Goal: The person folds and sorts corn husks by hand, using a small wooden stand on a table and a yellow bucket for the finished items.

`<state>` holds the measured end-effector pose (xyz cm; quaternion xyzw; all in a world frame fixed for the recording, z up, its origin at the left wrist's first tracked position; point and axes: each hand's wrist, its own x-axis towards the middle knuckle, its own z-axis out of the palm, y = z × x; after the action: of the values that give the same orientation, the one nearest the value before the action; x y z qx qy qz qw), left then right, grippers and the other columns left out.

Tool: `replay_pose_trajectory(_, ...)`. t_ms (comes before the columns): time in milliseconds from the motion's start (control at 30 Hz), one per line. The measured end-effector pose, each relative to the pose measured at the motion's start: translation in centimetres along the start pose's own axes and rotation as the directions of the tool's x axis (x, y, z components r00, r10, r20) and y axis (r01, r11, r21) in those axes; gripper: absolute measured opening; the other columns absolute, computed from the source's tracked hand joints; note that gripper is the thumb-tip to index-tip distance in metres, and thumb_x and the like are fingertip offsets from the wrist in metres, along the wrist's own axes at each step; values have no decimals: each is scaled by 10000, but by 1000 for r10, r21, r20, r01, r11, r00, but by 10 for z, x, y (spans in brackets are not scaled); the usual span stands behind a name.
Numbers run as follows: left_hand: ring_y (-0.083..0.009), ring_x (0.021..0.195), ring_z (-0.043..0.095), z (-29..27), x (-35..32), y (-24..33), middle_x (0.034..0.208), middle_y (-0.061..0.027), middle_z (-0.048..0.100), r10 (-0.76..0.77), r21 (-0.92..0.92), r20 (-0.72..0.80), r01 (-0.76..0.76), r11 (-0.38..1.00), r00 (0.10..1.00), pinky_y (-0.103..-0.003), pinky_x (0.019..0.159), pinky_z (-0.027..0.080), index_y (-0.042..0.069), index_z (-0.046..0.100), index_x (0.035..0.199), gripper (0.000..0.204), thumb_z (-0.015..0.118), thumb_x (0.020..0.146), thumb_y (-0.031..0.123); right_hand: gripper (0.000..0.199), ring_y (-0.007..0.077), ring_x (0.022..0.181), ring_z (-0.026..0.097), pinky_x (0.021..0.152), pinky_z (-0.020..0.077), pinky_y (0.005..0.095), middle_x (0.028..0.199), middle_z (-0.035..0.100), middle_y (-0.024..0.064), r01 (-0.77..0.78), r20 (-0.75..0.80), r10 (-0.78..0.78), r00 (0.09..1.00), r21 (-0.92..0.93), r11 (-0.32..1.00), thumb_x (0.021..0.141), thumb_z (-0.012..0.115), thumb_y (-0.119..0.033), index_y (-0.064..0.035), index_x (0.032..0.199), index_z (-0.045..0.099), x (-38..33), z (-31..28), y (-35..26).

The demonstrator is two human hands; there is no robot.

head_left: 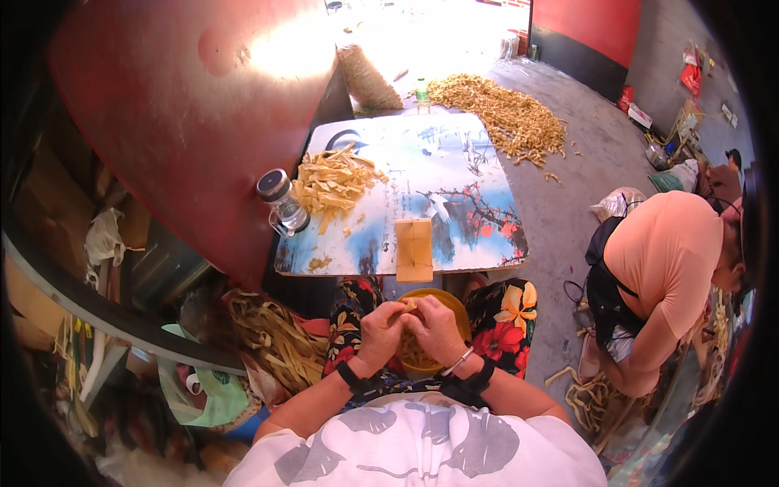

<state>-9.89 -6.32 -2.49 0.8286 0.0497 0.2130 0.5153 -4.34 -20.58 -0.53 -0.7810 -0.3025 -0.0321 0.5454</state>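
Note:
My left hand [380,333] and my right hand [436,333] meet over a yellow tub [464,315] between my knees. Both sets of fingers are closed, pinching a small tan folded strip [411,304] between them, mostly hidden by the fingertips. Inside the tub, under my wrists, lie similar tan pieces [415,354]. Just beyond the tub, a small wooden board [415,243] stands at the near edge of the low table [381,243], which has a painted bird-and-blossom top. A loose pile of flat tan strips [334,183] rests on the table's left side.
A lidded glass jar [284,207] stands at the table's left edge. Beyond are a heap of curled tan pieces [511,118], a full sack [369,77] and a bottle [423,93]. More strips [276,345] and a green bag [203,390] lie left. A co-worker [665,260] bends at right.

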Motion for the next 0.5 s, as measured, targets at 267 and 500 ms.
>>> replay_pose_trajectory(267,-279,800,691,0,-14,0,900,-129,700,35,116,-57,-28,993,998,-346,724,558,35,669,953,101,686,932,132,189,395,812,667,698,543,428,897,671,205,26,-94,-29,995,-38,999,890,664,-105,-22,1058,692,-7,-11,4)
replay_pose_trajectory(500,-180,844,678,2,-10,-39,1004,-77,676,-498,-572,682,815,93,536,-318,748,571,32,634,1141,278,553,1043,279,206,385,842,699,720,580,396,925,693,210,134,133,-127,983,-44,990,885,646,-38,-19,1090,656,-40,-6,6)
